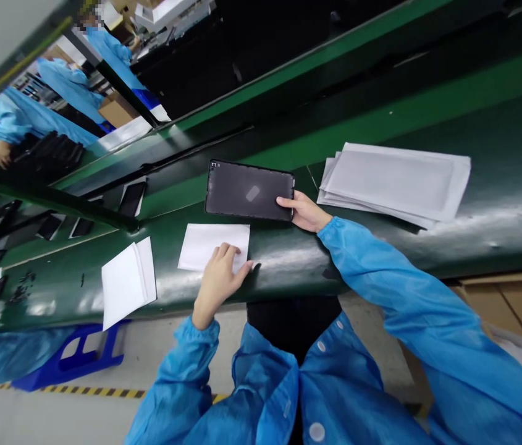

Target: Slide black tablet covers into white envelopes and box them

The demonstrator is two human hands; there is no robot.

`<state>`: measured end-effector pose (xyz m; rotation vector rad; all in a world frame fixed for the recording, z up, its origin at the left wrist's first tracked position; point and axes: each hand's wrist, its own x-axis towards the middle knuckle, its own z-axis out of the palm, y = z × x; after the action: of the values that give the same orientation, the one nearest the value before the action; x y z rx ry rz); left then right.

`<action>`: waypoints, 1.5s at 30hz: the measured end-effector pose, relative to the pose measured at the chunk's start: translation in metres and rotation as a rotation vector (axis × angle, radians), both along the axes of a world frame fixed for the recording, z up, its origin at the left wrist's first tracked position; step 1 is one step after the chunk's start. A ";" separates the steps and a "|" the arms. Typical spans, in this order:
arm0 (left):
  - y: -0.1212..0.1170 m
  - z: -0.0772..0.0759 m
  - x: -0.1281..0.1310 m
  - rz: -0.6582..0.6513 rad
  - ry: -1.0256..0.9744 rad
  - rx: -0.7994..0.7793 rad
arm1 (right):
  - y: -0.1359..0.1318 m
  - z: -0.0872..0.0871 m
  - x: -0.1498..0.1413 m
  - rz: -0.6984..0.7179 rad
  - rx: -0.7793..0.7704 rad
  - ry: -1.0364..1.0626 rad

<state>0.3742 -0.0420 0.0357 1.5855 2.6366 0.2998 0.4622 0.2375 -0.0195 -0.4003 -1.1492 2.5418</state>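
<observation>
From the head view, I see a dark, thin panel (237,185) over the middle of the tabletop (288,250), its right end pinched by the right hand (307,212), thumb on top. It looks light, stiff and perhaps slick; I'd grip it by its edges. The left hand (218,275) grasps nothing, its fingers loosely curled over a smooth white sheet (196,244). Far right lie matte, flat white sleeves (395,176); the green surface is glossy.
</observation>
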 end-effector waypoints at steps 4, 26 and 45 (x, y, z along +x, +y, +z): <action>0.027 -0.008 0.000 -0.059 0.120 -0.219 | 0.001 -0.002 0.000 -0.007 0.011 0.013; 0.033 -0.008 -0.011 -0.066 0.126 -0.352 | 0.001 -0.006 0.000 -0.017 0.075 0.008; 0.060 -0.026 -0.097 0.434 -0.658 0.620 | 0.005 -0.020 -0.006 -0.253 0.294 -0.038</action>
<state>0.2771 0.0184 0.0093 0.7286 2.3908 1.4780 0.4561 0.2429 -0.0394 -0.4862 -1.3660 2.1201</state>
